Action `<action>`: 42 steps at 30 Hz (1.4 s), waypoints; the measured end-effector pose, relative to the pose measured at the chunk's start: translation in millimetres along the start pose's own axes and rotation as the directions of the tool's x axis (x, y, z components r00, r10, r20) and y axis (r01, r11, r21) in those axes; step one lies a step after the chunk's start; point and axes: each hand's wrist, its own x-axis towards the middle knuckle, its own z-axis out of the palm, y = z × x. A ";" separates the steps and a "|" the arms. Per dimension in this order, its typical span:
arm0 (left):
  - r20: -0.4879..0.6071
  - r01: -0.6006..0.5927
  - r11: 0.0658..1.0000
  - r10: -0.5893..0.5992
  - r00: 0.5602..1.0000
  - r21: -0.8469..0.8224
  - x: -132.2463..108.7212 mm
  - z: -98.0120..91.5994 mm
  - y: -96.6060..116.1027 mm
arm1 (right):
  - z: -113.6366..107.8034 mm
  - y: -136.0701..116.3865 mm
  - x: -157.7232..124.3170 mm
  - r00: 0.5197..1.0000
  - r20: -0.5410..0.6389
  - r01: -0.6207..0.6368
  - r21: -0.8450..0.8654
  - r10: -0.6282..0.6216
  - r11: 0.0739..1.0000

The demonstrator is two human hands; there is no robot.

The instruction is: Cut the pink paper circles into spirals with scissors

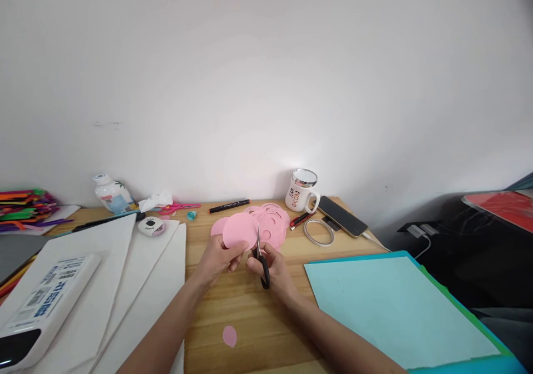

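Observation:
My left hand [217, 259] pinches a round piece of pink paper [239, 230] by its lower edge, above the wooden table [250, 313]. My right hand [272, 268] is closed round the black handles of a pair of scissors [261, 257], whose blades point up into the pink paper's right edge. Behind the hands lies a pile of pink paper scraps with round holes [272, 224]. A small pink cut-out petal [229, 335] lies on the table near me.
White sheets [137, 274] and a white box [41, 307] lie to the left; a light blue sheet [395, 307] to the right. At the back stand a white mug [302, 190], a phone [341, 216], a tape ring [318, 232], a black marker [229, 206], a bottle [111, 193].

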 end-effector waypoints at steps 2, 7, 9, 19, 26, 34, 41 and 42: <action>0.001 -0.001 1.000 0.001 1.000 -0.006 0.5 -0.9 -0.3 | 0.0 -0.6 0.1 1.000 0.006 -0.009 0.001 0.009 1.000; 0.005 -0.016 0.998 0.016 1.000 -0.065 -0.3 -1.6 1.9 | 0.7 -2.2 -0.9 1.000 -0.010 -0.028 -0.014 0.027 1.000; -0.005 -0.018 0.997 0.017 1.000 -0.072 -1.2 -1.4 3.4 | 1.1 -3.0 -1.3 0.999 -0.008 -0.049 -0.006 0.049 0.999; -0.020 -0.047 0.995 0.046 0.999 -0.084 2.9 -6.6 -0.8 | -0.4 3.0 -1.2 0.997 0.000 -0.078 0.045 0.078 0.996; -0.060 -0.075 0.986 0.067 0.996 -0.150 3.6 -7.5 -2.3 | -1.5 11.1 -1.6 0.998 0.015 -0.058 0.076 0.057 0.995; -0.034 -0.018 0.989 0.013 0.999 -0.144 1.9 -2.5 -3.7 | 4.1 16.1 -5.8 0.993 0.011 -0.117 0.010 0.117 0.993; 0.017 -0.047 0.998 0.047 0.999 -0.041 2.3 -0.4 -8.2 | 1.4 6.5 -3.6 1.000 0.026 -0.010 0.008 0.010 1.000; 0.021 -0.051 0.998 0.052 0.998 -0.037 2.5 -0.7 -8.9 | 0.7 4.9 -3.1 1.000 0.030 -0.003 0.002 0.003 1.000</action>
